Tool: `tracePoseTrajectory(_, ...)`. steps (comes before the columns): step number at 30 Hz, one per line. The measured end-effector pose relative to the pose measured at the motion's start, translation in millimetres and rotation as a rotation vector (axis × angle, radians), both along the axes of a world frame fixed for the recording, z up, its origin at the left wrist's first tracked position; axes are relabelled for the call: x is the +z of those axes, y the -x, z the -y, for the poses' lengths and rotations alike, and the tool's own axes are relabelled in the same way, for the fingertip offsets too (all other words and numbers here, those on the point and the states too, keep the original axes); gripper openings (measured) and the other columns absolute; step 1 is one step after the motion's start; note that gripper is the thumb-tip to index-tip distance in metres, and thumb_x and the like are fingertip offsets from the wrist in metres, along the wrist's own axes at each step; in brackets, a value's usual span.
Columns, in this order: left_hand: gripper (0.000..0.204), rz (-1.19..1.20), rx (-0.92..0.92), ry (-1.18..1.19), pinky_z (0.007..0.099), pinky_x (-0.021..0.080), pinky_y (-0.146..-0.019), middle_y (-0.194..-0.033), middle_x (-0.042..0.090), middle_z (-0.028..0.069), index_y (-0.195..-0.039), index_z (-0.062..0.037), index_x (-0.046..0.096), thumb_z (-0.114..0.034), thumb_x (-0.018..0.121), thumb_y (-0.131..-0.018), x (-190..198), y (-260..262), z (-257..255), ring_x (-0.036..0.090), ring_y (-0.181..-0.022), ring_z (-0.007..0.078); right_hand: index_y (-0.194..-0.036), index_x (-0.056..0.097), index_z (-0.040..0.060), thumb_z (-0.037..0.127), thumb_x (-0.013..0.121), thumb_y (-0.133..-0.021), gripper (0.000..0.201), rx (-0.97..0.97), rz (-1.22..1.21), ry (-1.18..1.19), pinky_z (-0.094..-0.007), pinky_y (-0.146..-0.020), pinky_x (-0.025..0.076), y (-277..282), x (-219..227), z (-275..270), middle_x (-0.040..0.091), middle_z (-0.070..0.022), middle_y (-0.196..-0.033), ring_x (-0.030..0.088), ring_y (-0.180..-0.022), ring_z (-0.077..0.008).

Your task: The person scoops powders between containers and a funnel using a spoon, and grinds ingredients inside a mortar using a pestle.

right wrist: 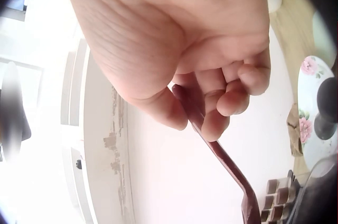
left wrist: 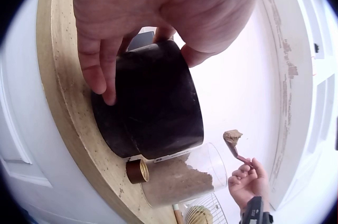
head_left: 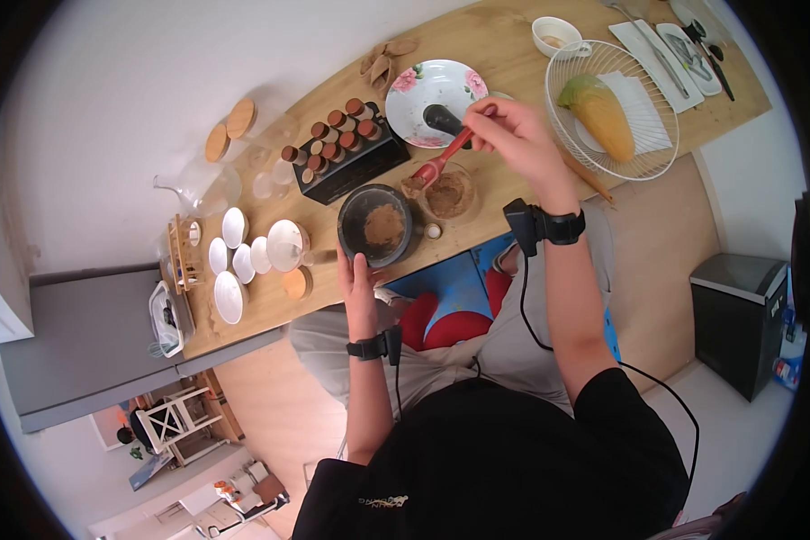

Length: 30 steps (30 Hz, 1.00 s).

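My left hand (head_left: 358, 288) grips the side of a black mortar (left wrist: 158, 102), fingers and thumb spread round its wall. Brown powder (head_left: 384, 225) lies on the mortar's floor. In my right hand (head_left: 517, 139), thumb and fingers pinch the handle of a dark red spoon (head_left: 436, 166). A heap of brown powder sits on the spoon's bowl, raised above the table in the left wrist view. Beside the mortar stands a clear jar (left wrist: 179, 182) partly filled with brown powder, the spoon tip overlapping its rim in the head view. A small brown cap (left wrist: 137, 171) rests near both.
Behind the mortar is a black rack (head_left: 355, 162) of corked vials. A floral plate (head_left: 405, 108) holds a black pestle (head_left: 441, 119). White cups (head_left: 229, 297) stand left, near a glass pitcher (head_left: 209, 186). At right, a wire basket (head_left: 661, 148) holds a papaya-like fruit (head_left: 603, 121).
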<state>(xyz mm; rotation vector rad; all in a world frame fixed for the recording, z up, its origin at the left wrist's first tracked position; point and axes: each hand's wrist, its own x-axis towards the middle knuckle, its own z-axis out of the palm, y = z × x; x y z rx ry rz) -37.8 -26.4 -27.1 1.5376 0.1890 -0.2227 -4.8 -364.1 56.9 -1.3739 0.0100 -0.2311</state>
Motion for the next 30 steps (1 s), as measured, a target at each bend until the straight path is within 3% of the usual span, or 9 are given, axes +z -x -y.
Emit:
tracePoseTrajectory(4, 0.060, 0.001, -0.002, 0.008, 0.0276, 0.052, -0.072, -0.125, 0.055, 0.0056, -0.154, -0.0126, 0.023, -0.024, 0.050, -0.102, 2, 1, 1, 0.062, -0.084, 0.0132, -0.091, 0.064, -0.0005, 0.015, 0.062, -0.093, 0.016, 0.027, 0.039, 0.135, -0.0209, -0.057, 0.042, 2, 16, -38, 0.061, 0.0018, -0.071, 0.055, -0.065, -0.0033)
tracePoseTrajectory(7, 0.060, 0.005, -0.009, 0.015, 0.0276, 0.053, -0.071, -0.125, 0.055, 0.0061, -0.154, -0.0120, 0.022, -0.023, 0.050, -0.102, 2, 0, 1, 0.062, -0.084, 0.0137, -0.090, 0.065, 0.0018, 0.015, 0.063, -0.088, 0.014, -0.008, 0.112, 0.346, -0.0328, -0.055, 0.046, 10, 32, -70, 0.064, -0.0113, -0.068, 0.063, -0.061, -0.0219)
tracePoseTrajectory(8, 0.060, 0.007, -0.006, 0.015, 0.0273, 0.053, -0.070, -0.125, 0.055, 0.0061, -0.154, -0.0116, 0.022, -0.023, 0.050, -0.102, -1, -1, 0, 0.062, -0.084, 0.0134, -0.090, 0.065, 0.0018, 0.015, 0.063, -0.088, 0.014, -0.009, 0.111, 0.345, -0.0328, -0.055, 0.046, 11, 31, -80, 0.064, -0.0113, -0.068, 0.063, -0.061, -0.0219)
tracePoseTrajectory(10, 0.059, 0.009, -0.003, 0.015, 0.0270, 0.053, -0.070, -0.125, 0.055, 0.0061, -0.154, -0.0112, 0.023, -0.023, 0.050, -0.102, -1, -1, -1, 0.062, -0.085, 0.0131, -0.089, 0.063, 0.0030, 0.016, 0.063, -0.086, 0.014, 0.017, 0.217, 0.564, -0.0405, -0.060, 0.048, 11, 21, -96, 0.064, -0.0155, -0.075, 0.063, -0.070, -0.0324)
tracePoseTrajectory(13, 0.058, 0.017, -0.028, 0.032, 0.0262, 0.053, -0.068, -0.125, 0.055, 0.0060, -0.153, -0.0107, 0.024, -0.022, 0.049, -0.102, -2, -2, -1, 0.062, -0.085, 0.0123, -0.090, 0.062, 0.0028, 0.017, 0.062, -0.086, 0.015, 0.140, 0.291, 0.717, -0.0428, -0.066, 0.048, 10, 10, -100, 0.065, -0.0147, -0.081, 0.063, -0.077, -0.0338)
tracePoseTrajectory(18, 0.057, 0.027, -0.002, 0.010, 0.0252, 0.052, -0.065, -0.124, 0.056, 0.0060, -0.152, -0.0102, 0.025, -0.022, 0.049, -0.102, -3, -1, -1, 0.062, -0.084, 0.0115, -0.098, 0.063, 0.0028, 0.012, 0.059, -0.091, 0.012, 0.140, 0.215, 0.534, -0.0306, -0.064, 0.048, 10, 20, -75, 0.066, -0.0104, -0.084, 0.064, -0.071, -0.0212)
tracePoseTrajectory(19, 0.057, 0.026, -0.001, 0.011, 0.0252, 0.052, -0.065, -0.124, 0.056, 0.0060, -0.152, -0.0102, 0.025, -0.022, 0.049, -0.102, -3, -1, 0, 0.062, -0.084, 0.0115, -0.095, 0.062, 0.0018, 0.015, 0.062, -0.089, 0.014, 0.102, 0.216, 0.427, -0.0356, -0.062, 0.047, 7, 19, -67, 0.065, -0.0124, -0.081, 0.062, -0.070, -0.0260)
tracePoseTrajectory(24, 0.057, 0.011, -0.011, 0.024, 0.0257, 0.053, -0.067, -0.123, 0.056, 0.0060, -0.152, -0.0098, 0.025, -0.022, 0.049, -0.102, 1, -1, 1, 0.062, -0.084, 0.0118, -0.093, 0.063, -0.0001, 0.013, 0.062, -0.091, 0.013, -0.120, 0.164, 0.332, -0.0246, -0.050, 0.037, 15, 34, -25, 0.061, -0.0044, -0.068, 0.048, -0.053, -0.0090)
tracePoseTrajectory(30, 0.057, 0.011, 0.014, 0.032, 0.0266, 0.053, -0.069, -0.121, 0.057, 0.0055, -0.152, -0.0098, 0.026, -0.021, 0.050, -0.102, 2, 1, 4, 0.061, -0.085, 0.0120, -0.091, 0.064, 0.0000, 0.016, 0.063, -0.091, 0.016, -0.120, 0.053, 0.397, -0.0247, -0.052, 0.037, 22, 35, -4, 0.058, -0.0032, -0.065, 0.047, -0.055, -0.0083)
